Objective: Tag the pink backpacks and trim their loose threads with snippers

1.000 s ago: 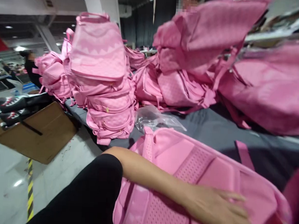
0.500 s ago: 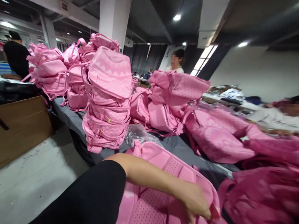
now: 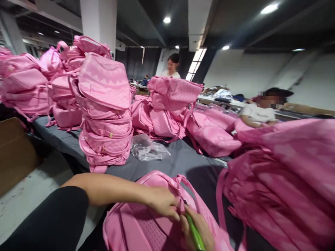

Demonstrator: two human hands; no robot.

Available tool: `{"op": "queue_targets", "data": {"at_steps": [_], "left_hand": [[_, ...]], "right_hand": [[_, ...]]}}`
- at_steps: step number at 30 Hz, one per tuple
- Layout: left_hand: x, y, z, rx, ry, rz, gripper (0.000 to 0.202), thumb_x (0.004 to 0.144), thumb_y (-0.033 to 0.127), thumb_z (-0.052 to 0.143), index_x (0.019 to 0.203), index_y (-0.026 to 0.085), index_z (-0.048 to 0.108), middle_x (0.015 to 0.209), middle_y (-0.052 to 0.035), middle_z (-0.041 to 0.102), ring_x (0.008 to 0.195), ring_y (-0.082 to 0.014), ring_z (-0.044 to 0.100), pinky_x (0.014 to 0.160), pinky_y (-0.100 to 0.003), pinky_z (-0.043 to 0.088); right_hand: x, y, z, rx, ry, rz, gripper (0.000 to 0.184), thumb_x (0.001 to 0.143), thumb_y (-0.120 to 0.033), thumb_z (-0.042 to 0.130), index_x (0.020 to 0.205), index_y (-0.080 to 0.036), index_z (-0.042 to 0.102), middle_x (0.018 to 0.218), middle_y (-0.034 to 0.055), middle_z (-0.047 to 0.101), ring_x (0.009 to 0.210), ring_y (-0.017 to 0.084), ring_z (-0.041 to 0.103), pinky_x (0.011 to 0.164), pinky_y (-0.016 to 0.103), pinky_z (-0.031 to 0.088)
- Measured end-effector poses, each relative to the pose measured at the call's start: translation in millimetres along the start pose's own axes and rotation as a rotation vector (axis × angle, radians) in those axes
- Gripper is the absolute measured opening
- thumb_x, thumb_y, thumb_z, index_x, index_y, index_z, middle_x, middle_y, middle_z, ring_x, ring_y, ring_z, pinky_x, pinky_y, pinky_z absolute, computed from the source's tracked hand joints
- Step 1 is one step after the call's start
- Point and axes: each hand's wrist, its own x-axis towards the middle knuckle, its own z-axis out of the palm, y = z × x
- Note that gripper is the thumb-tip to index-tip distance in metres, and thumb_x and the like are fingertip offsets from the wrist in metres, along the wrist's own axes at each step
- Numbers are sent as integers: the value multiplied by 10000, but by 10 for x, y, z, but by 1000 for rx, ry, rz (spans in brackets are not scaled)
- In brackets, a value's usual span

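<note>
A pink backpack [image 3: 140,228] lies on the dark cloth in front of me, its padded, perforated back panel facing up. My left hand [image 3: 164,202] reaches across it and is closed in a pinch on a bit of pink strap by the bag's upper edge. Close against those fingers is my right hand [image 3: 200,232], closed around a slim green tool with black ends [image 3: 195,236]. The tool's tip is at the pinched strap, but its working end is too small to make out. A loop of pink strap [image 3: 191,187] stands up just beyond the hands.
A tall stack of pink backpacks [image 3: 104,111] stands ahead on the grey cloth-covered table [image 3: 132,166], beside a clear plastic bag [image 3: 150,148]. A large pink heap [image 3: 287,182] crowds the right. Two people are across the table. A cardboard box [image 3: 10,155] is at left.
My view has swung right. The backpack has shifted or turned in front of me. My left hand now pinches its strap near the top, and my right hand has come into view with the green tool.
</note>
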Motion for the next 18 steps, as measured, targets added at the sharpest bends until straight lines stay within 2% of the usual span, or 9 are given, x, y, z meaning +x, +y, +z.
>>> {"op": "queue_targets", "data": {"at_steps": [2,3,5,6,7,9,11,15,18], "left_hand": [[-55,-80,129,28,-6,31,274,955,375,499,989,190,698,953,-53,739,837,-198,681,682,-294,495],[-85,-104,149,62,65,65,268,971,319,467,1027,180,689,1021,-75,731,926,-212,674,775,-320,502],[-122,-155,137,151,302,112,291,965,248,472,1200,182,629,1273,-123,643,1190,-254,580,981,-396,442],[-119,-193,124,193,405,111,364,947,248,515,1302,188,567,1388,-138,563,1296,-277,500,1050,-432,393],[-98,-240,117,223,460,96,485,919,263,573,1391,194,486,1473,-147,480,1367,-298,422,1094,-460,350],[-13,-344,128,245,429,39,762,840,304,696,1499,191,329,1558,-165,358,1429,-338,322,1121,-493,307],[100,-442,161,258,350,-2,911,777,339,767,1521,166,271,1552,-182,360,1416,-350,334,1104,-485,317],[263,-575,211,271,282,-19,936,763,368,778,1515,145,267,1474,-167,467,1312,-297,450,1027,-413,371],[267,-587,228,311,274,4,1003,777,427,754,1547,144,177,1521,-182,404,1358,-317,396,1065,-443,333]], "right_hand": [[-84,-35,95,24,12,-39,189,940,-308,572,1069,-219,677,872,61,731,748,216,699,661,327,569],[-103,-57,116,38,8,-51,209,928,-253,585,1119,-217,661,884,65,731,756,217,700,668,331,570],[-104,-102,125,58,-21,-54,302,904,-173,603,1203,-211,630,916,74,731,790,221,700,700,343,568],[-92,-124,125,66,-40,-54,332,895,-157,612,1223,-211,620,935,77,734,817,225,701,724,351,565],[-79,-149,127,75,-58,-58,352,889,-149,620,1235,-212,611,953,76,737,842,228,702,748,362,559],[-66,-216,140,92,-72,-39,346,886,-148,624,1226,-212,606,948,71,735,848,228,697,759,375,541],[-81,-315,153,113,-93,23,298,898,-160,607,1192,-207,604,913,67,721,823,224,679,750,383,524],[-151,-469,130,176,-196,74,232,909,-180,593,1140,-200,595,880,71,685,804,222,633,740,390,500],[-152,-417,92,196,-226,72,263,916,-195,588,1179,-209,586,938,80,692,852,229,640,761,392,508]]}}
